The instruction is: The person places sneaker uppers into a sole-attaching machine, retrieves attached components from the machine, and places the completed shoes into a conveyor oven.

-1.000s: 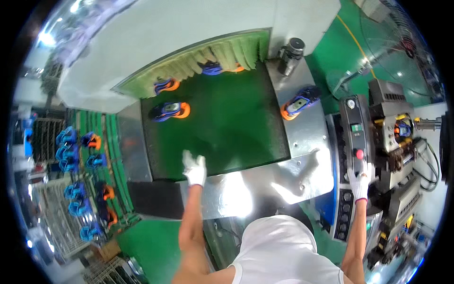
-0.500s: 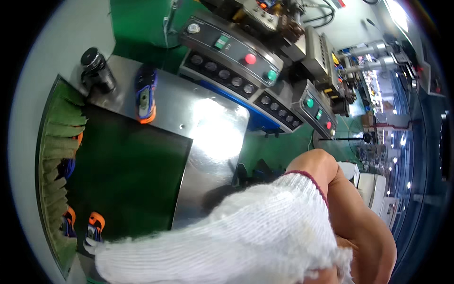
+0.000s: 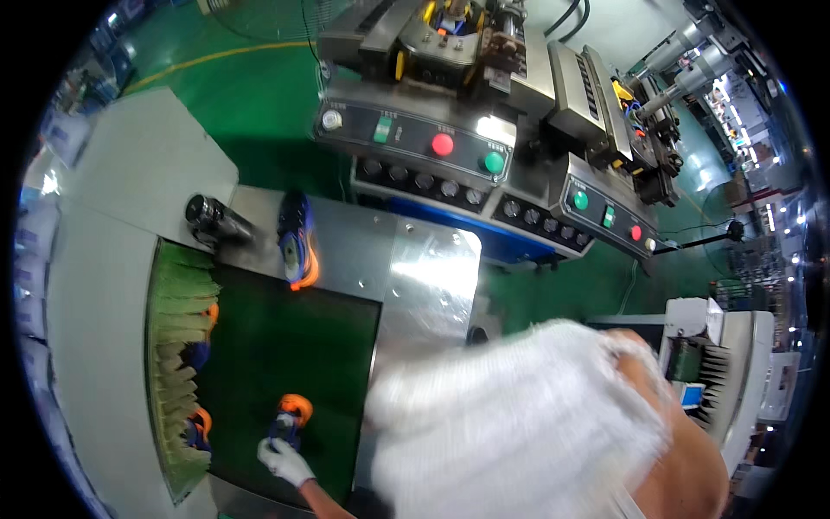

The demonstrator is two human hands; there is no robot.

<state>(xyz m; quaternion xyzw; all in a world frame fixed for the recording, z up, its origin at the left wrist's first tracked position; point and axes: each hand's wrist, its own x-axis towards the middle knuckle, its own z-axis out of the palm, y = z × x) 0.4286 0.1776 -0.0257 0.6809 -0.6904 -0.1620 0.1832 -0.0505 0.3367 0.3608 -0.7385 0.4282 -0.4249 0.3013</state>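
Observation:
My left hand, in a white knit glove, is closed on the near end of a dark blue shoe with orange trim over the green conveyor belt. Close to the camera, my right hand in a white knit glove fills the lower middle. It is smeared by motion and its fingers cannot be made out. On the metal ledge beyond the belt lies another blue and orange shoe. More shoes show partly among the green bristle strips at the belt's left side.
A dark bottle lies tilted on the ledge's left end. Beyond stand machines with a button panel and a second panel. A pale machine housing borders the belt on the left. Another machine with bristles is at right.
The view has shifted, so the scene sits farther right. The shoe at my left hand has come away from the bristle strips. My right hand has swung rightward, off the left part of the belt.

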